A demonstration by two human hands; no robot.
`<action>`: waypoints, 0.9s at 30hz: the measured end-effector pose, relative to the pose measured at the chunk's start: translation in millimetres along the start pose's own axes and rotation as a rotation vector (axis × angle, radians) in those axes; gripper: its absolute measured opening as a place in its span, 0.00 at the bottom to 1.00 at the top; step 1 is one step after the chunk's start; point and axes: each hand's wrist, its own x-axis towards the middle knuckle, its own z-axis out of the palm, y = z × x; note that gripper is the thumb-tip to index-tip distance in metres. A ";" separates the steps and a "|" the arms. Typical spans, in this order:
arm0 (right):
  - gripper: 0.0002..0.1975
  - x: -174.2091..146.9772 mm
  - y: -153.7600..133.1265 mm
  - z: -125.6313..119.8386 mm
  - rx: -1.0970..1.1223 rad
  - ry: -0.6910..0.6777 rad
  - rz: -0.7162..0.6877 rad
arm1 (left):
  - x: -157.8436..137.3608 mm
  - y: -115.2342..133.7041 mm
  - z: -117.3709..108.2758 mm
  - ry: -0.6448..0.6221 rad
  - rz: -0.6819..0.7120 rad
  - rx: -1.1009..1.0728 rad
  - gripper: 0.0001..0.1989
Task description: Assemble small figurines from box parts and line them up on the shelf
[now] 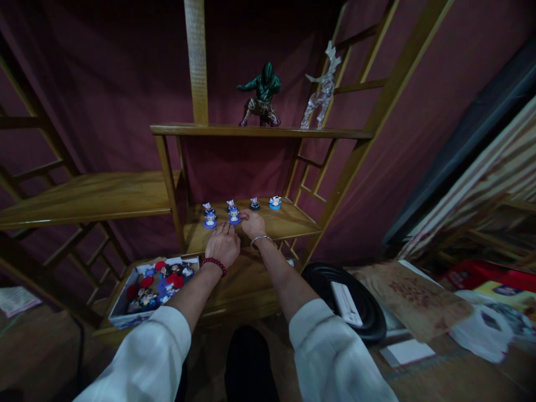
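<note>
On the low wooden shelf (288, 220), my right hand (253, 225) has its fingers curled, with the fingertips at the right side of a small purple figurine (234, 216) on a round base. My left hand (223, 245) lies palm down with fingers stretched forward, just in front of that figurine; whether they touch it I cannot tell. A second purple figurine (210, 219) stands to its left. Behind them is a row of dark-based figurines (254, 203), and a light-blue one (275, 202) stands at the right end.
An open box (121, 306) full of small figurines, some with red parts, sits lower left. The upper shelf (285, 133) holds a green crouching statue (263, 95) and a clear deer-like statue (321, 92). Right of me lie a black round object (371, 312) and a plastic bag (481, 335).
</note>
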 end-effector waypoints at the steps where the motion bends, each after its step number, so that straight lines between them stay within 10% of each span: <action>1: 0.16 -0.3 -0.1 -0.1 0.001 0.000 0.001 | -0.2 -0.1 0.0 -0.001 -0.008 -0.004 0.20; 27: 0.16 2.6 7.7 5.9 0.083 0.082 -0.050 | -1.9 -2.2 1.4 0.068 0.004 -0.003 0.17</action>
